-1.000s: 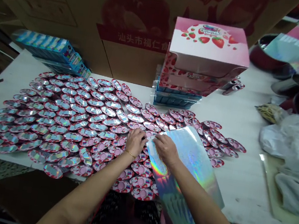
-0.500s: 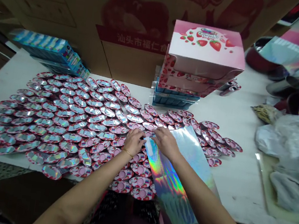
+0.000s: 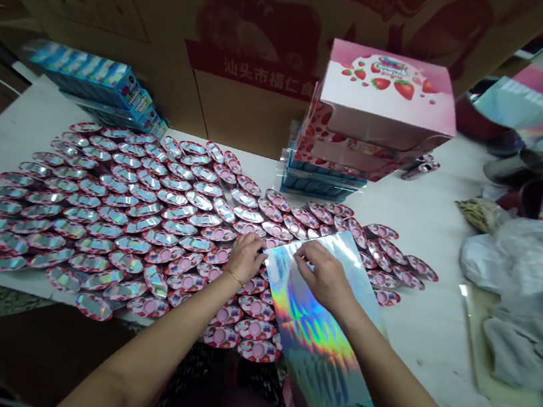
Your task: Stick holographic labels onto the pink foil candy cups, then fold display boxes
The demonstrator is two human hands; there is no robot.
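Observation:
My left hand (image 3: 246, 258) is curled among rows of small oval packs, beside the upper left corner of a shiny rainbow-silver sheet (image 3: 327, 346). Its fingertips point down and hide whatever they touch. Over the upper part of the sheet is my right hand (image 3: 325, 275), thumb and fingers drawn together; anything between them is too small to make out. The nearby oval packs with pink faces (image 3: 257, 307) show a round centre, while many silver-topped oval packs (image 3: 91, 262) stand to the left. The sheet lies across some packs and overhangs the table's front edge.
Behind the packs rises a large brown carton (image 3: 244, 112). A pink strawberry box (image 3: 393, 92) sits on blue packs (image 3: 322, 182), and blue boxes (image 3: 101, 85) stand back left. Plastic bags (image 3: 521, 255), a cloth (image 3: 524, 347) and pots clutter the white table's (image 3: 432, 351) right side.
My right hand has moved right across the sheet, away from my left hand, which stays nearly in place. The view has shifted slightly.

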